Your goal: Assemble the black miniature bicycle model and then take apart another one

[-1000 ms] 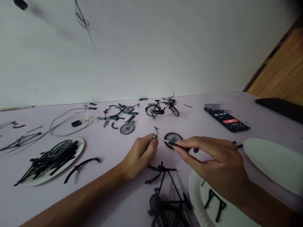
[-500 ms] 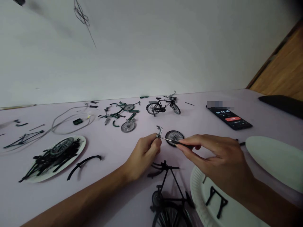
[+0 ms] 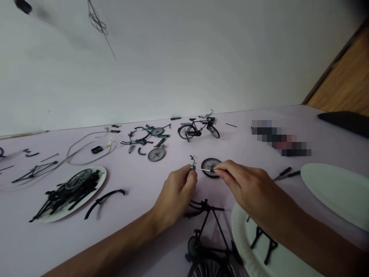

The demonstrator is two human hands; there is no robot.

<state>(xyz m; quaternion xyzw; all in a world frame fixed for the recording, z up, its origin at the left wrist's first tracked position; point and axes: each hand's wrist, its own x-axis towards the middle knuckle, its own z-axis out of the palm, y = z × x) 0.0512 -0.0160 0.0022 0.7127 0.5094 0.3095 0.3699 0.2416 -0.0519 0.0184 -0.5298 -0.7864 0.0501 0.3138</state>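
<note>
My left hand pinches a small silver handlebar part just above the table. My right hand is closed on a thin screwdriver whose metal tip meets that part. Right behind the tip lies a loose black wheel. Under my hands stands a partly built black model bicycle frame.
A finished black model bicycle stands at the back, with green bicycle parts and a loose wheel to its left. A paper plate of black parts, a black fender, further plates, a phone and tools surround me.
My right hand has slid forward along the screwdriver towards the silver part, so its fingers now cover the handle. The view has shifted slightly.
</note>
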